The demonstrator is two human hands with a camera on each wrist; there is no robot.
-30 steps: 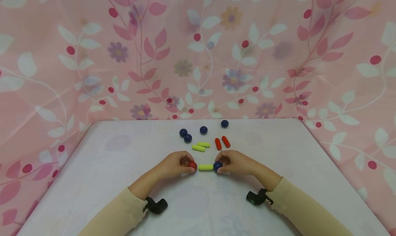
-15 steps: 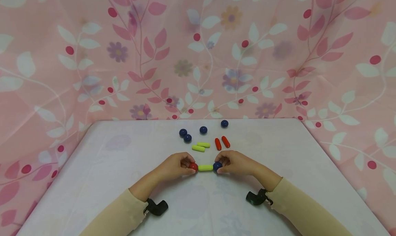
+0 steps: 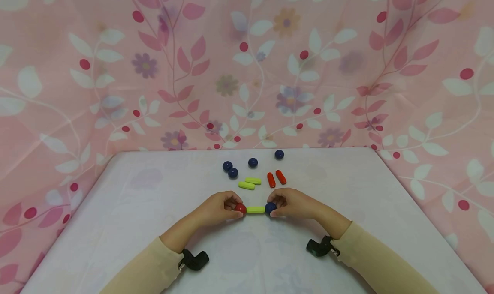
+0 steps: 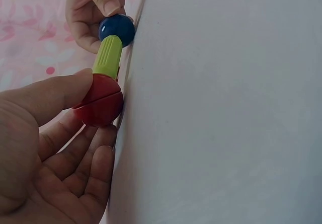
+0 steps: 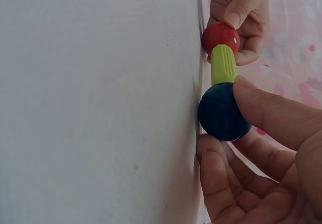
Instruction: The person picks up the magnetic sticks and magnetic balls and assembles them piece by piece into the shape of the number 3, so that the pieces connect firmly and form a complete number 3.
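Observation:
My left hand (image 3: 218, 207) pinches a red ball (image 4: 100, 100) between thumb and fingers. A blue ball (image 5: 222, 112) is pinched the same way by my right hand (image 3: 294, 203). Between the two balls runs a ribbed yellow-green rod (image 3: 255, 210), its ends against red on the left and blue on the right. In both wrist views the three pieces line up as one straight bar, close over the white tabletop. Each ball has a seam line around it. The far side of each ball is hidden by fingers.
Beyond the hands lie two yellow-green rods (image 3: 246, 185) side by side and two red rods (image 3: 281, 177). Several blue balls (image 3: 252, 162) sit farther back on the white table (image 3: 154, 208). A pink floral cloth (image 3: 231, 71) hangs behind the table's far edge.
My left hand has moved slightly right, bringing the red ball up against the rod's left end, where a small gap showed before. The right hand stays almost still on the blue ball.

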